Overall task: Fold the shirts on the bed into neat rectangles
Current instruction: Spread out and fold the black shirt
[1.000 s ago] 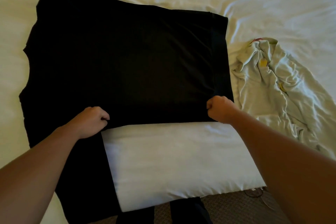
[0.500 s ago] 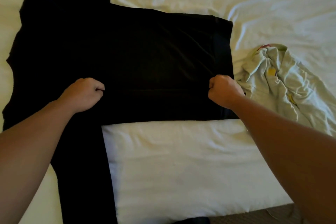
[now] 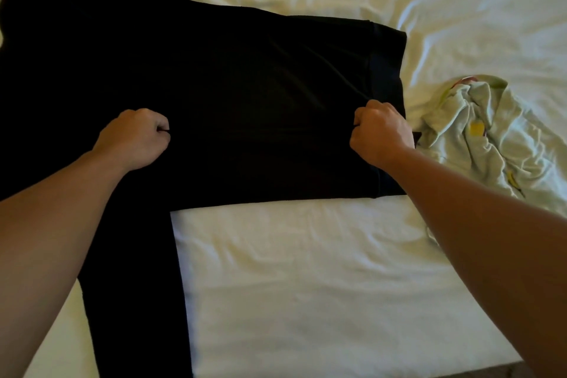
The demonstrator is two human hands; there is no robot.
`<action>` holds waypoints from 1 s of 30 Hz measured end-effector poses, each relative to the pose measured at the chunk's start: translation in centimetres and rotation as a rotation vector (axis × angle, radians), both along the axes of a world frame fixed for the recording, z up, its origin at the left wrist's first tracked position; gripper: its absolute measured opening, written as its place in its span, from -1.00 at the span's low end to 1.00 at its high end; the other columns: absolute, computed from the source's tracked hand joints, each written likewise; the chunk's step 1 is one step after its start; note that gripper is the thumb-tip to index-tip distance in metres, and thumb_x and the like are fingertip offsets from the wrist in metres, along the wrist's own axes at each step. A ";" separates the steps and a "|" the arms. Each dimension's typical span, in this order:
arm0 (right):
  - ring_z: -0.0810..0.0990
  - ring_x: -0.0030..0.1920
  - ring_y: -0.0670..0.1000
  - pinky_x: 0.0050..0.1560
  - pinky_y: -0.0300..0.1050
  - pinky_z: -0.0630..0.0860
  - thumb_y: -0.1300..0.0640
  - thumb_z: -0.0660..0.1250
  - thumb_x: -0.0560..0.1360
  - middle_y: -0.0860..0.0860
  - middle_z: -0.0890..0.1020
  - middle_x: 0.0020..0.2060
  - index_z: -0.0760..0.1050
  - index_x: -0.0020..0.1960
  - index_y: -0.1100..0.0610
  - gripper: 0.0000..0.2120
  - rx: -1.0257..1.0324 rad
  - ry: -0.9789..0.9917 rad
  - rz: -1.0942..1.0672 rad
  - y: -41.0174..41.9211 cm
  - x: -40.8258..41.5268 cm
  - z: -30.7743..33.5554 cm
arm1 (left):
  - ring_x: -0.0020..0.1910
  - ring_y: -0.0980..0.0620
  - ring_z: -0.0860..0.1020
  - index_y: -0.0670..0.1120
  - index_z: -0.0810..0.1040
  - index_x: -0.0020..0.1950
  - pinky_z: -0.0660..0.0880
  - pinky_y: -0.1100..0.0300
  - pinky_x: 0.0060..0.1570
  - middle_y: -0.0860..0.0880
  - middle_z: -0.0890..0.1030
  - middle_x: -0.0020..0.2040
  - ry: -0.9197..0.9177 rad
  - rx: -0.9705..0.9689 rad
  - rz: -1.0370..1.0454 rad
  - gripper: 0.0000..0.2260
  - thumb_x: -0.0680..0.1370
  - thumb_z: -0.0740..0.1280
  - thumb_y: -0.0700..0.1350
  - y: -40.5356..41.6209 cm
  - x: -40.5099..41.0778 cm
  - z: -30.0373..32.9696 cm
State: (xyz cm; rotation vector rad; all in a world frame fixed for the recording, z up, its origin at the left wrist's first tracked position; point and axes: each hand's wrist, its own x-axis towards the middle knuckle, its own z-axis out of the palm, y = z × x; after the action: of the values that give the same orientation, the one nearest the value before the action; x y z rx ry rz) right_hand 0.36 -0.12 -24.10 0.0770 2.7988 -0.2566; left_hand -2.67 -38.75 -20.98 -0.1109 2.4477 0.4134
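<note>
A black shirt (image 3: 245, 86) lies spread across the white bed (image 3: 306, 270), and both of the person's hands are curled into fists pinching its fabric, the left hand (image 3: 135, 138) near the shirt's middle and the right hand (image 3: 380, 135) close to its right edge. Just beside the right hand, a crumpled pale green shirt (image 3: 491, 132) with yellow marks sits bunched on the sheet.

Matt black cloth shirt (image 3: 260, 95) (faint sheen), creased white cotton-like sheet (image 3: 306, 270), crumpled pale cloth shirt (image 3: 491, 132)
</note>
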 end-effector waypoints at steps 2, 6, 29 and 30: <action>0.50 0.06 0.16 -0.06 0.06 0.55 0.23 0.28 0.49 0.08 0.54 -0.06 0.59 -0.02 0.19 -0.87 0.023 0.012 -0.006 0.0 -0.1 -0.3 | -0.16 -0.26 0.56 -0.16 0.62 0.00 0.55 -0.19 -0.04 -0.22 0.61 -0.12 0.045 0.015 0.016 -0.85 0.67 0.27 -0.18 0.0 -0.4 -0.3; 0.49 0.05 0.16 -0.12 0.01 0.47 0.20 0.28 0.50 0.09 0.54 -0.05 0.60 0.00 0.20 -0.84 0.043 0.063 -0.033 0.3 -0.1 -1.1 | -0.13 -0.28 0.55 -0.17 0.57 0.01 0.54 -0.20 -0.06 -0.23 0.58 -0.08 0.125 0.025 0.065 -0.91 0.63 0.36 -0.15 0.1 -1.0 -1.1; -0.19 0.62 0.04 0.56 0.20 -0.07 -0.35 -0.17 0.62 -0.01 -0.20 0.63 -0.19 0.63 -0.13 -0.34 0.122 -0.041 0.169 0.9 8.9 -4.7 | 0.62 -0.19 -0.24 0.15 -0.30 0.62 -0.06 -0.29 0.53 -0.06 -0.30 0.65 0.215 -0.270 -0.167 -0.24 0.55 -0.14 0.46 6.4 8.7 -7.8; -0.20 0.62 0.04 0.56 0.19 -0.09 -0.35 -0.17 0.62 -0.01 -0.22 0.63 -0.20 0.63 -0.13 -0.34 0.121 -0.052 0.176 0.8 8.8 -4.8 | 0.62 -0.19 -0.24 0.15 -0.32 0.62 -0.06 -0.28 0.54 -0.06 -0.31 0.64 0.200 -0.282 -0.165 -0.24 0.54 -0.15 0.47 6.4 8.6 -7.7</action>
State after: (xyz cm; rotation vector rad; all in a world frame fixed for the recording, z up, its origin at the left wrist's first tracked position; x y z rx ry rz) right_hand 9.16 0.70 -28.89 -0.1315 2.7453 -0.0430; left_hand 5.94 -32.32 -28.69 0.0148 2.6757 0.0042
